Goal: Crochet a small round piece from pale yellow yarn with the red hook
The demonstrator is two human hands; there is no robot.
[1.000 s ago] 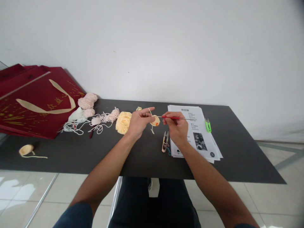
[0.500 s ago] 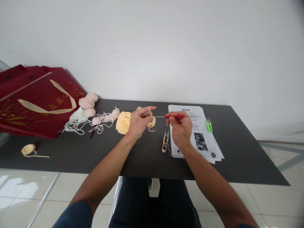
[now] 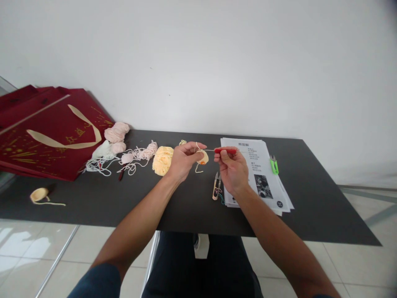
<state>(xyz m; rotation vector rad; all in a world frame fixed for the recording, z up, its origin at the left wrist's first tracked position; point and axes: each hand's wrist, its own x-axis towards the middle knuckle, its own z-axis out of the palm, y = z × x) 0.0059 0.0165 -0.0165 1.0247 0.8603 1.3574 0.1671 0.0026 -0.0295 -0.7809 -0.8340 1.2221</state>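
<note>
My left hand (image 3: 182, 159) pinches a small pale-orange crochet piece (image 3: 203, 157), with a strand of yarn running over its forefinger. My right hand (image 3: 232, 167) grips a red-handled crochet hook (image 3: 226, 151), whose metal tip points left into the piece. Both hands hover just above the dark table (image 3: 186, 198). A yellow yarn ball (image 3: 162, 160) lies just left of my left hand. A small pair of thread snips (image 3: 216, 186) lies on the table below my hands.
Printed sheets (image 3: 259, 176) lie to the right, with green snips (image 3: 273, 164) beside them. Pink yarn balls (image 3: 115, 133) and tangled white yarn (image 3: 102, 159) sit at the left by red gift bags (image 3: 46, 132). A small crocheted cup (image 3: 39, 194) lies at the far left.
My right hand has slid the hook left toward the crochet piece after drawing it back. My left hand has turned the piece slightly. The camera has shifted a little.
</note>
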